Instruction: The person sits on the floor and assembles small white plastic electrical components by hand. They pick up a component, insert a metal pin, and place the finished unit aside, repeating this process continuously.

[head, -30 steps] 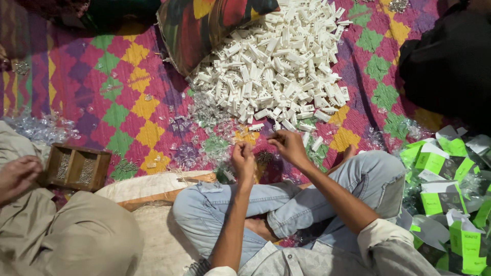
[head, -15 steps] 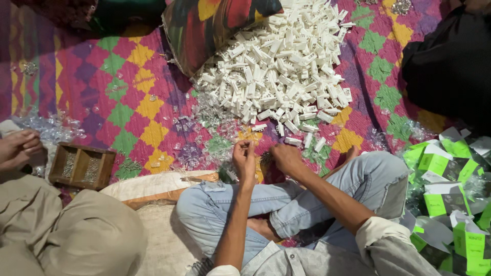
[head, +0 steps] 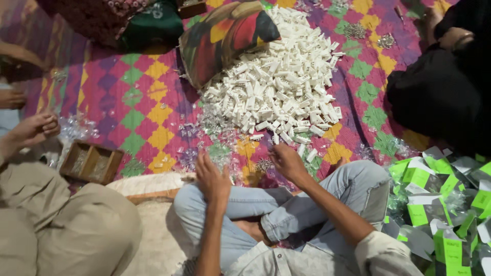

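Left hand [head: 212, 176] and right hand [head: 287, 161] apart, fingers curled over clear wrappers [head: 217, 151] — grip unclear; white pieces [head: 279, 87] look light, stiff — pinch singly by the sides

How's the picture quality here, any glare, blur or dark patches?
Head view: the pile of small white pieces is brightly lit, nearly washed out; the person in black at upper right is one dark mass without detail; the left hand and right hand look slightly soft; the edges bend a little.
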Demonstrator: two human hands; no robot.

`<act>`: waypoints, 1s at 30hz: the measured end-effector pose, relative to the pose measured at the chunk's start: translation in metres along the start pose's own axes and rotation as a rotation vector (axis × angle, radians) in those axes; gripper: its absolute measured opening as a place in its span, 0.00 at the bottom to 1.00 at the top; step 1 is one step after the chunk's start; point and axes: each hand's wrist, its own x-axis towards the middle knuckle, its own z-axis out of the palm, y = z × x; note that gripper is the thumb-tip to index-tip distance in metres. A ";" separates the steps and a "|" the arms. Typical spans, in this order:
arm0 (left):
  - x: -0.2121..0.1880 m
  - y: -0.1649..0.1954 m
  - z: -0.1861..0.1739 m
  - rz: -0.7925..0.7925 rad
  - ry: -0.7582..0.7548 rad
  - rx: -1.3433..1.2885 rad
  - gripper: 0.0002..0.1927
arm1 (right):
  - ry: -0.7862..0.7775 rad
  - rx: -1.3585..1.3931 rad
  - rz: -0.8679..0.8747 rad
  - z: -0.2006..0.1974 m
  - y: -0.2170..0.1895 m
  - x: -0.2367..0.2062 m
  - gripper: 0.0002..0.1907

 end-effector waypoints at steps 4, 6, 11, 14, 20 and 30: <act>-0.044 -0.026 -0.071 0.028 -0.120 0.447 0.39 | 0.073 -0.171 -0.150 -0.046 0.012 -0.056 0.09; -0.065 -0.043 -0.094 -0.029 -0.156 0.266 0.42 | 0.026 -0.342 -0.112 -0.080 0.025 -0.080 0.09; -0.083 -0.059 -0.104 0.074 -0.168 0.135 0.38 | -0.172 -0.606 -0.177 -0.169 0.050 -0.113 0.07; -0.075 -0.054 -0.095 0.039 -0.393 0.296 0.34 | -0.310 -0.591 -0.043 -0.184 0.048 -0.120 0.07; -0.077 -0.021 -0.053 0.202 -0.756 0.592 0.46 | -0.344 -0.834 -0.027 -0.160 0.033 -0.141 0.07; -0.147 0.046 -0.029 0.301 -0.985 0.480 0.52 | -0.403 -0.647 -0.058 -0.106 -0.069 -0.207 0.10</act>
